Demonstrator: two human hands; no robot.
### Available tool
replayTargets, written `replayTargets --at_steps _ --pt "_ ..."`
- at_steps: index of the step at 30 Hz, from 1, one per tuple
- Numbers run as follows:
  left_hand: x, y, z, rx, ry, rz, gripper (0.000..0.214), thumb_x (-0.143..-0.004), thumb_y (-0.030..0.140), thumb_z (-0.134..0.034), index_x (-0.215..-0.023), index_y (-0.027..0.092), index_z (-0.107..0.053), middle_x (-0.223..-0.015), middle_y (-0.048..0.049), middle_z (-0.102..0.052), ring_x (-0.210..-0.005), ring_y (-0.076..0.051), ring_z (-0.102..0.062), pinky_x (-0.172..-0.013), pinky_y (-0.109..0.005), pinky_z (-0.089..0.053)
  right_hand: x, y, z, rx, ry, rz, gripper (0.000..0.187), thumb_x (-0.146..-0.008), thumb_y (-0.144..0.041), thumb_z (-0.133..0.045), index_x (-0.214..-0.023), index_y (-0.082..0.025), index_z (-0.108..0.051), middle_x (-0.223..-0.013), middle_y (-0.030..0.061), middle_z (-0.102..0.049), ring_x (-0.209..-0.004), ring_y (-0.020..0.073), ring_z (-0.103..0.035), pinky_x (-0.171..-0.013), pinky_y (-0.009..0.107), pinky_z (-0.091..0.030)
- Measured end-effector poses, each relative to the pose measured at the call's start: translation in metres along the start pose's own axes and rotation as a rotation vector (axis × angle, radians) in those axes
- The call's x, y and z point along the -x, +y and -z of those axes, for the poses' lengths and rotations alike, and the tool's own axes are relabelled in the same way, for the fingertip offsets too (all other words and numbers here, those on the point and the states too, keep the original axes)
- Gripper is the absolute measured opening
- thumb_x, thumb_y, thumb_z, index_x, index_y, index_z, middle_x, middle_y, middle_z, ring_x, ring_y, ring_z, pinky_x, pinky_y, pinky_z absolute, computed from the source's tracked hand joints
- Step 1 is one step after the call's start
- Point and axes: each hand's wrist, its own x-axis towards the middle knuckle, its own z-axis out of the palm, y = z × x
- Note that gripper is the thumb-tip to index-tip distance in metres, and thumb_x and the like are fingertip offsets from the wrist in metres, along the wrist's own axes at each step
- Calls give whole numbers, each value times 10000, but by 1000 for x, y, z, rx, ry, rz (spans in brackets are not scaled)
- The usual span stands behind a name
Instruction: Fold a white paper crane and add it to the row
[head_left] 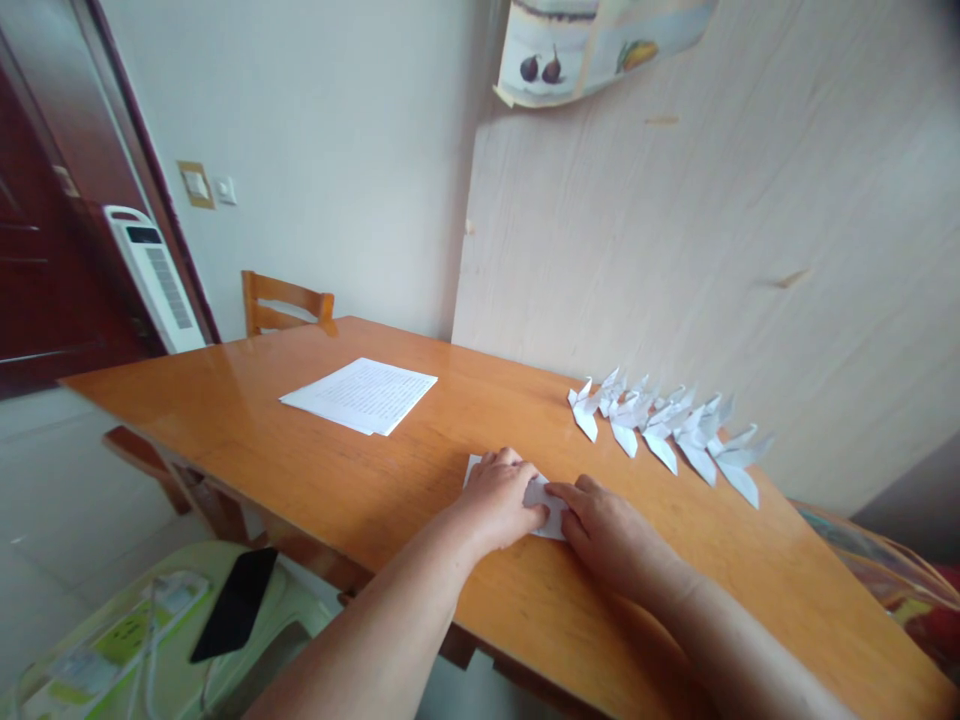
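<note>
A small sheet of folded white paper [553,522] lies on the wooden table, partly hidden beneath my hands. My left hand [504,500] rests over its left part, fingers bent and thumb against the paper, holding it down. At the right end, my right hand [600,520] has its index finger and thumb on the paper's edge, the other fingers curled in. Behind my right hand, several folded paper cranes [664,425] stand in rows on the table. A stack of paper sheets with writing [364,395] lies further left.
The wooden table [397,480] runs up to a pale wall board. A chair [285,300] stands behind its far left end. At lower left, a light green stool [292,600] carries a black phone [235,605] and a power strip [120,640] with cables.
</note>
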Motion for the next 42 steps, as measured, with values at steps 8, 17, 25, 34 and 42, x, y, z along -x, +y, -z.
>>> replayTargets --at_steps 8,17,25,34,42 --pt "-2 0 -6 -22 57 54 374 -740 425 -629 -1014 179 -561 -1100 -110 -567 -1066 -295 -541 -914 -393 -450 -9 -5 3 47 -80 -32 376 -898 -133 -403 -1208 -158 -614 -976 104 -631 -870 198 -645 -785 285 -430" --pt "-5 -1 -9 -34 37 54 462 -718 438 -638 -1082 172 -539 -1154 -130 -555 -1091 -306 -532 -926 -393 -442 -18 -1 4 43 -178 -44 470 -850 -101 -449 -1300 -177 -559 -1115 127 -654 -1011 226 -638 -869 305 -424" --pt "-5 1 -9 -7 17 82 449 -711 444 -617 -1072 195 -520 -1169 -113 -552 -1114 -298 -516 -927 -378 -435 -23 -1 5 58 -194 -39 477 -850 -109 -450 -1314 -176 -538 -1157 138 -664 -1083 256 -623 -912 336 -409" --pt "-5 0 -12 -1 29 78 477 -705 463 -630 -1084 188 -535 -1184 -116 -554 -1120 -304 -515 -944 -388 -434 -27 -9 10 129 -231 -56 501 -872 -133 -460 -1369 -176 -496 -1173 160 -675 -1070 267 -644 -882 342 -419" --pt "-5 -1 -12 -35 43 48 478 -729 492 -609 -1091 184 -561 -1171 -117 -578 -1095 -325 -527 -904 -429 -453 -36 3 8 130 -262 14 550 -854 -129 -449 -1402 -166 -488 -1156 162 -702 -1057 285 -664 -873 358 -446"
